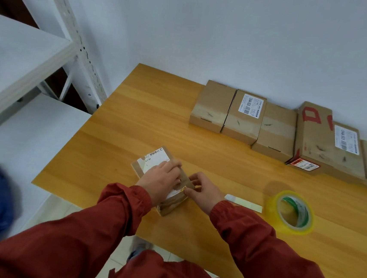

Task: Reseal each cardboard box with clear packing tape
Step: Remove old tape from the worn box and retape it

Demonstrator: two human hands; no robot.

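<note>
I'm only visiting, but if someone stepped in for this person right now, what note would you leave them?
Left hand: open, pressing flat on the small box near the table's front edge.
Right hand: pinches that box's near right corner; whether tape is between its fingers is unclear.
Tape roll: lying flat to the right, beside a white strip.
Done: row of boxes by the wall shows tape bands, apparently sealed.
Left: probably finish sealing the small box.
</note>
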